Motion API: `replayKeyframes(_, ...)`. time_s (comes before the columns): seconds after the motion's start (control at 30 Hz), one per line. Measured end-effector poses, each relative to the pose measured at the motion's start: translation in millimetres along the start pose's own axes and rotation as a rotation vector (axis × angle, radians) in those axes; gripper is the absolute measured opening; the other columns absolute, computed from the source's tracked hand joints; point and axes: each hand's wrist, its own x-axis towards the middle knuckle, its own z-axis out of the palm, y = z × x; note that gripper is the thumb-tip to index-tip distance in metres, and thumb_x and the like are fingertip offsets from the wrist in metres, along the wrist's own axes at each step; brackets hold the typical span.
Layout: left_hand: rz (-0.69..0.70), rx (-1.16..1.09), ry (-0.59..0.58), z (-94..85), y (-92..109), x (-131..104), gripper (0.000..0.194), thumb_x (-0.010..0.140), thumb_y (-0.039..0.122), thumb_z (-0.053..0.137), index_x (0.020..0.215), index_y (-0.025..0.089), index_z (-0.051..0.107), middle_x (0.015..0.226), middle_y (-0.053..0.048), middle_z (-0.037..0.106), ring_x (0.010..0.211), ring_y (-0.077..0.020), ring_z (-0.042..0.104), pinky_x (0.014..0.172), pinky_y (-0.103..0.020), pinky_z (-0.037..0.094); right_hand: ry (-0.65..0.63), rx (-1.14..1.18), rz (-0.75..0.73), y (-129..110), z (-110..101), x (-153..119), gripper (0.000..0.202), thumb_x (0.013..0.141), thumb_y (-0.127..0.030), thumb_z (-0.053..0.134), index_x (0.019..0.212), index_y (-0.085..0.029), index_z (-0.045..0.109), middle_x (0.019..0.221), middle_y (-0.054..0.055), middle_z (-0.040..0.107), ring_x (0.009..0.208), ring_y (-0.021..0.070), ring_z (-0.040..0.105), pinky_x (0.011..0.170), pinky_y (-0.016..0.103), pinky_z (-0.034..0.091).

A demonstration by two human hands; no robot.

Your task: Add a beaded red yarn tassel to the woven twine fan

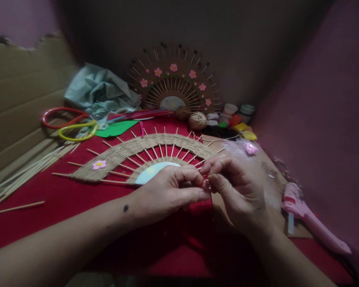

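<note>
- Both hands are right up against each other in front of the fan, fingertips nearly meeting.
- Left hand (173, 185) has thumb and fingers pinched around a small red piece (204, 182); too tiny and shadowed to make out its exact shape.
- Right hand (236, 183) is pinching at that same bit from the other side, thumb against fingertip.
- So the red bit sits between the two sets of fingertips, near the left edge of a brown board (266, 195).
- Just behind the hands there's a woven fan (164, 139) lying on the red worktop (62, 203), thin sticks poking out of its band, with one pink flower (99, 164) near its left end. The left hand hides part of the pale blue half-circle (151, 173) at its base.
- Over on the right, a pink glue gun (311, 220) lies partly on the board, and a shiny pink lump (250, 148) is at the far end.
- Further back, two balls of twine (198, 120) sit in front of a second, flowered fan (183, 68) standing upright.
</note>
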Motion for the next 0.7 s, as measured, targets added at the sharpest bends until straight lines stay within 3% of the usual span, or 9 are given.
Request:
replayKeyframes(0.27,-0.102,-0.233,-0.084,-14.0,-5.0,-0.3,0.022,0.085,0.037,0.062,0.084,0.014,0.064,0.065,0.0,0.063,0.048,-0.0067,0.055,0.043,-0.016,0.04,0.09,-0.059,0.08,1.1,-2.5,0.2,0.007,0.089,-0.022,0.058,0.083,-0.023,0.057,0.089,-0.001,0.058,0.063,0.0082,0.047,0.057,0.023,0.041)
replayKeyframes(0.4,-0.033,-0.164,-0.037,-22.9,-2.8,-0.5,0.026,0.083,0.038,0.064,0.09,0.014,0.069,0.057,0.004,0.055,0.042,-0.0027,0.044,0.04,-0.014,0.03,0.084,-0.041,0.096,5.9,-2.7,-1.2,0.006,0.088,-0.023,0.06,0.082,-0.023,0.058,0.089,-0.002,0.059,0.06,0.0072,0.046,0.054,0.022,0.04)
replayKeyframes(0.5,0.019,-0.161,-0.066,-27.5,-1.7,-0.2,0.025,0.083,0.036,0.065,0.09,0.013,0.07,0.051,0.006,0.046,0.042,-0.0027,0.036,0.039,-0.015,0.025,0.116,-0.082,0.139,6.7,-1.8,0.8,0.005,0.086,-0.025,0.063,0.082,-0.023,0.061,0.08,-0.002,0.059,0.058,0.0079,0.048,0.051,0.022,0.039)
replayKeyframes(0.6,0.095,-0.232,-0.058,-31.1,-3.4,2.2,0.02,0.083,0.032,0.064,0.089,0.013,0.068,0.05,0.007,0.045,0.04,-0.0028,0.032,0.037,-0.016,0.022,0.266,-0.149,0.156,-4.2,0.1,2.8,0.002,0.085,-0.023,0.064,0.084,-0.024,0.066,0.063,-0.003,0.056,0.052,0.0088,0.047,0.045,0.023,0.035)
replayKeyframes(0.7,0.169,-0.316,-0.041,-35.2,-7.3,6.1,0.016,0.084,0.028,0.064,0.086,0.012,0.067,0.05,0.007,0.041,0.038,-0.0026,0.029,0.036,-0.019,0.017,0.407,-0.103,0.107,-25.5,8.2,-4.4,0.009,0.082,-0.016,0.066,0.08,-0.024,0.07,0.064,0.001,0.059,0.052,0.0096,0.049,0.041,0.026,0.034)
